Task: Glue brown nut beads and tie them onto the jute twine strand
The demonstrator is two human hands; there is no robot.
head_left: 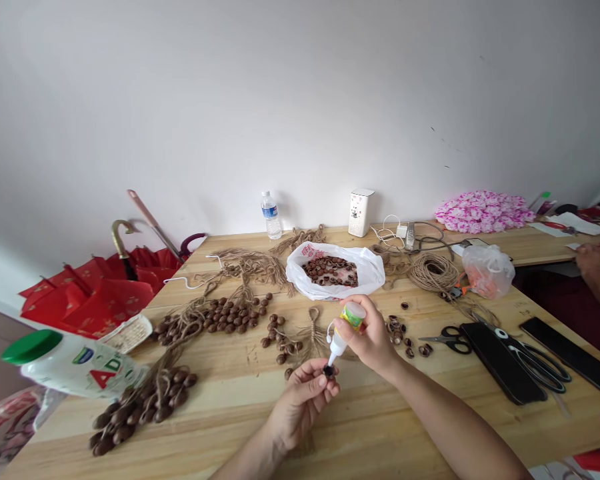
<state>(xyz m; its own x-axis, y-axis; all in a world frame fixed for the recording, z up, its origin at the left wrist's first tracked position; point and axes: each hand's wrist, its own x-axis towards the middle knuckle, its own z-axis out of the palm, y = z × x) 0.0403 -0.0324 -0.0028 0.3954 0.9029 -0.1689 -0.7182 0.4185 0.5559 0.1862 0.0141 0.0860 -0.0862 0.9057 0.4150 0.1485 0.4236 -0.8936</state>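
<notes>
Between the thumb and fingers of my left hand (306,400) is a small brown nutshell half (329,371), its dark hollow facing up. My right hand (373,337) grips a white glue bottle (338,343) with a yellow-green label, tipped nozzle-down. The nozzle tip is at the hollow of the shell; whether glue is flowing I cannot tell. Just behind my hands lies a knotted twine bundle (314,333) with round brown nuts (276,333) to its left. Loose shell halves (396,328) are scattered to the right of my right hand.
A white plastic bag (300,283) of shell halves stands behind my hands. Nut bundles (230,315) and a white jar (87,363) are at left. Scissors (535,360), a black case (500,367) and a twine coil (434,272) are at right. Another person's hand (597,260) rests far right.
</notes>
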